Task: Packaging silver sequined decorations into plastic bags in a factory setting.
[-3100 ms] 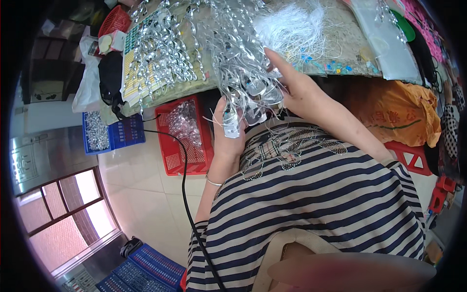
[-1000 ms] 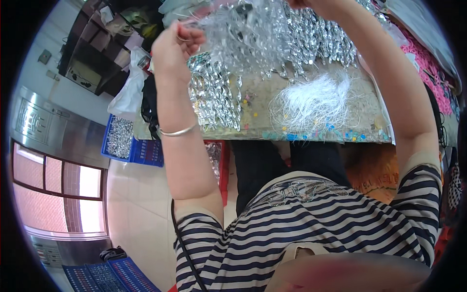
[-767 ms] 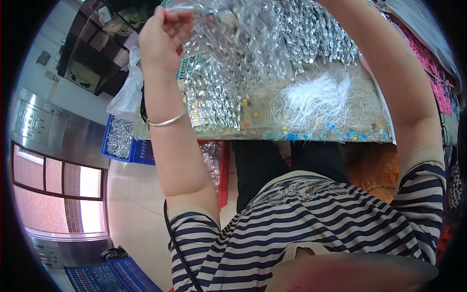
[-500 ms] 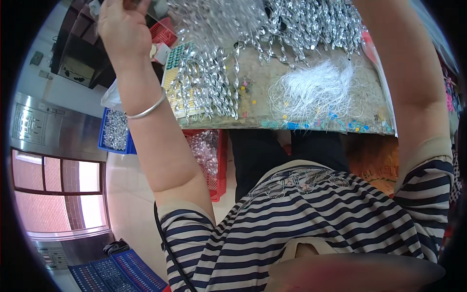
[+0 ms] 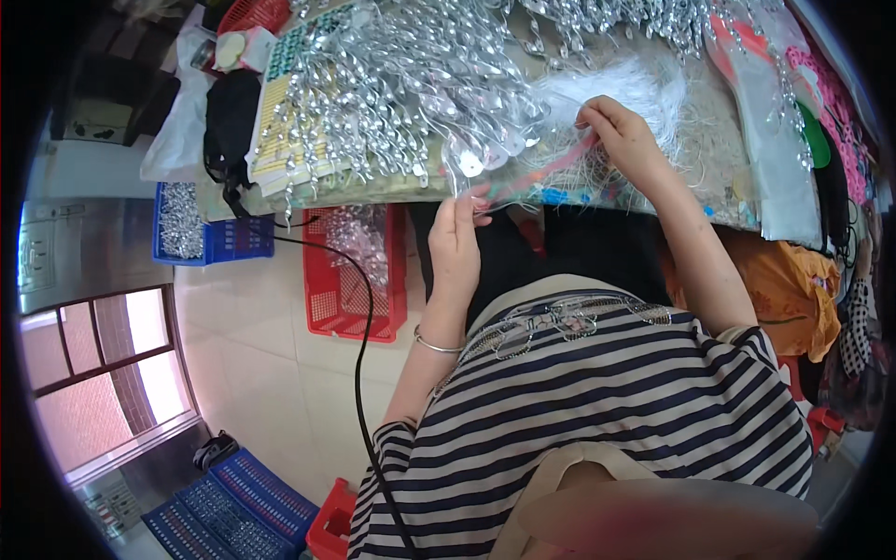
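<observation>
At the table's near edge, my left hand point(image 5: 455, 245) pinches one end of a pinkish-red strip point(image 5: 551, 171), close to the lower ends of a bundle of silvery twisted bead strands point(image 5: 439, 70). The strip runs up to my right hand point(image 5: 623, 140), whose thumb and fingers close on its other end. White round pieces point(image 5: 472, 165) show at the bundle's near end, just above my left hand. Under and behind my right hand lies a loose heap of white thread point(image 5: 644, 89). Whether my left fingers also grip strand ends cannot be made out.
More silvery strands point(image 5: 644, 23) lie along the far side. A yellow-and-green board point(image 5: 271, 140) is partly under the bundle. Below the table stand a blue crate point(image 5: 238, 245) and a red basket point(image 5: 317, 313) holding beads. A black cable point(image 5: 359, 364) hangs at left.
Both hands have come down from the far side to the near edge. The strand bundle now lies nearer, over the board, and a pinkish-red strip is stretched between my hands.
</observation>
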A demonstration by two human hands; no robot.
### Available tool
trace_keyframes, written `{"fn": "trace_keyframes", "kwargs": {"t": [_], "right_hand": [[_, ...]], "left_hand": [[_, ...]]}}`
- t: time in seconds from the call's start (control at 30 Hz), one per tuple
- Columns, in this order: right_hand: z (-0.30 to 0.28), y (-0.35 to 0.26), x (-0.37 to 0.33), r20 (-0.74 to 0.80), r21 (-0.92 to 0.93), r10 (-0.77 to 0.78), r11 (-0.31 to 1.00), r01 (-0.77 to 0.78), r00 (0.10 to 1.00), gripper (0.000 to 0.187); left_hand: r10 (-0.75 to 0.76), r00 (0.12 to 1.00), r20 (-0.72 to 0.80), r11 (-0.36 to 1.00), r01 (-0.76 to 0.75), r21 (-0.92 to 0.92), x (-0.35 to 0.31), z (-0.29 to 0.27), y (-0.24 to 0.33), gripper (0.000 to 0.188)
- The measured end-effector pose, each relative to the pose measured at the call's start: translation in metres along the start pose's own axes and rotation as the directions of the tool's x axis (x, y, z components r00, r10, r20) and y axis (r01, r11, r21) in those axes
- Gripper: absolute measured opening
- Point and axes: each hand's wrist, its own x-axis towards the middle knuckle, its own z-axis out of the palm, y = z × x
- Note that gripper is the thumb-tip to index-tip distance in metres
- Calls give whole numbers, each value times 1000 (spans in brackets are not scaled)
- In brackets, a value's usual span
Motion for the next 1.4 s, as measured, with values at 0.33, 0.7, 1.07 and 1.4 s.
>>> {"fn": "trace_keyframes", "kwargs": {"t": [0.33,0.7,1.07,1.4], "right_hand": [[5,-9,-29,-155,-210,-222,960,187,963,19],[33,-41,-44,15,-343,-394,861,375,919,42],[69,-47,15,-84,-426,-603,741,518,793,51],[69,-49,27,11,-329,-485,824,461,875,27]], "left_hand": [[2,994,-113,987,17,160,-12,-1,-9,38],[504,863,31,587,-369,721,21,8,38,51],[518,854,-42,713,-404,573,33,18,34,12],[531,847,-24,696,-420,583,33,19,34,9]]}}
